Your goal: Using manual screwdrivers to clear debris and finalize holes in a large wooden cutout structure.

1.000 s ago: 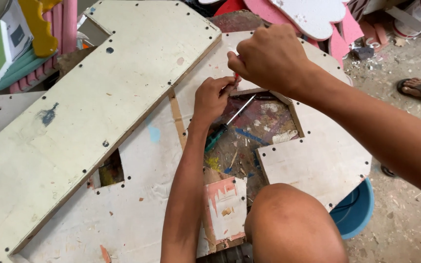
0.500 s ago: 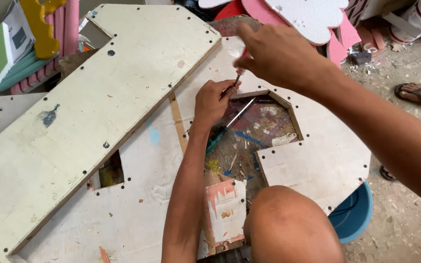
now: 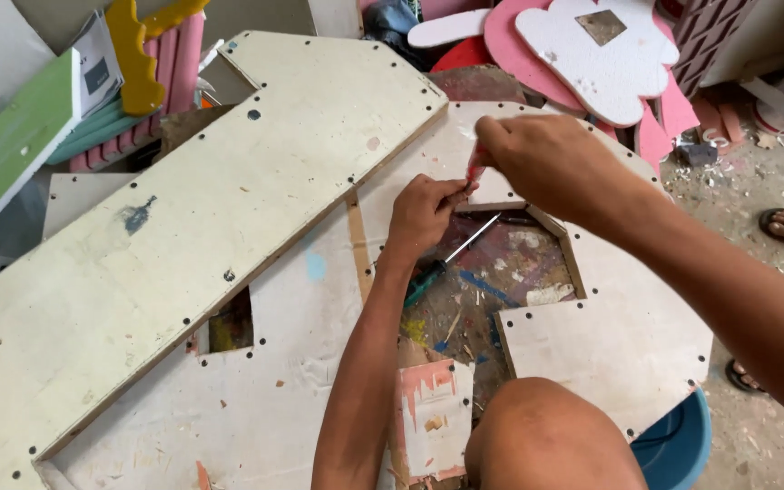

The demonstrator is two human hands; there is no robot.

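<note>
Workshop floor, dusty and strewn with chips, carries two overlapping cream boards: a long board [image 3: 183,209] lying diagonally on top, and a wide rounded panel [image 3: 301,363] beneath it — both dotted with dark screw heads. One angular cut-out [image 3: 492,272] in the panel exposes a paint-smeared surface. Left hand [image 3: 424,213] is closed at the cut-out's upper edge, fingertips pinched on something too small to identify. Right hand [image 3: 551,163] is closed around one red-handled tool [image 3: 475,168], apparently a screwdriver, held nearly upright with its tip pointing down at the spot where the left fingertips pinch; the two hands almost touch. A second, green-handled screwdriver [image 3: 451,259] lies loose in the cut-out just below the left hand, long axis running from lower left to upper right — nearer the left hand. One knee [image 3: 551,436] and a blue tub [image 3: 678,445] show below.
</note>
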